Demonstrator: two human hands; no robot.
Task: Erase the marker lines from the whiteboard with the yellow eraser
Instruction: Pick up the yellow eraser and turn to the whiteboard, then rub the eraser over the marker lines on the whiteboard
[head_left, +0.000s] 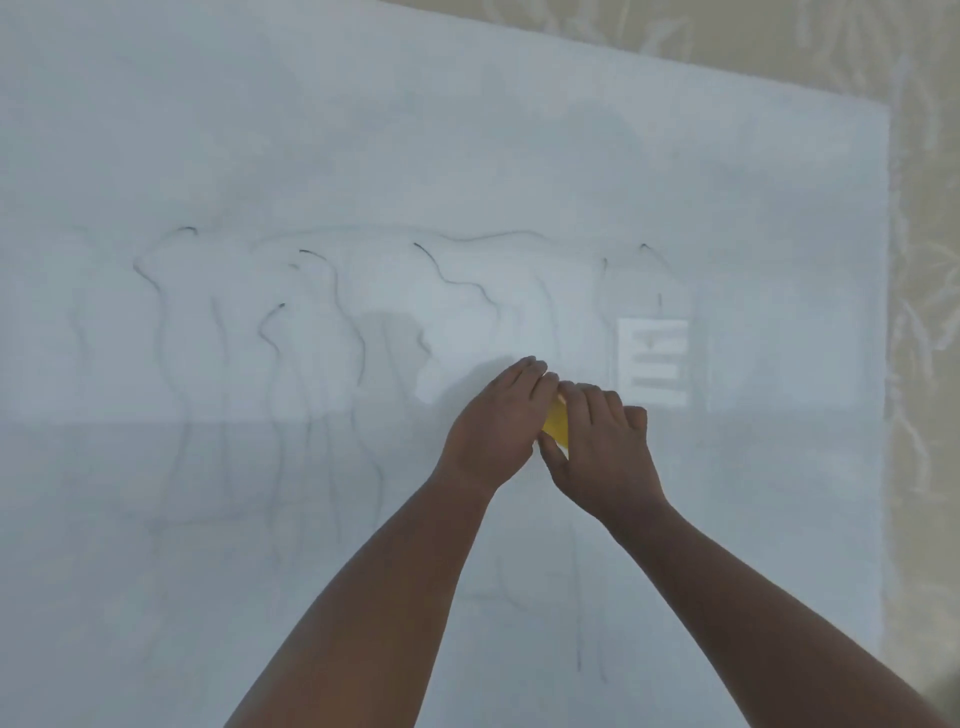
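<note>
A large pale grey-white whiteboard (467, 156) is filling nearly the whole view, its left and lower edges running out of the picture. Well left of the yellow eraser, thin smeared black marker lines (166, 322) are wandering down the board in loose curves; most are so faint that their ends are fading into grey haze and cannot be followed. Nearer the eraser, darker short strokes (452, 283) are standing out above a cleaner, brighter patch of board.

The left hand (496, 421) is lying palm-down just left of the eraser, fingers together and curling over its upper end, pressing it against the board. The small yellow eraser (557, 422) is showing only as a narrow wedge between the two hands; its full shape is hidden beneath them. The right hand (605, 444) is closing on the eraser from the other side, thumb along the lower edge and bent fingers (587, 400) over the top, so both hands are grasping it together. Both bare forearms are reaching in from the bottom edge, cut off there.

Right of the eraser, a bright rectangular reflection with pale bars (653, 364) is sitting on the glossy board, and a few faint lines (647, 254) are hanging above it. Beyond the board's right edge, a beige surface with a pale leaf pattern (924, 312) is showing, blurred.
</note>
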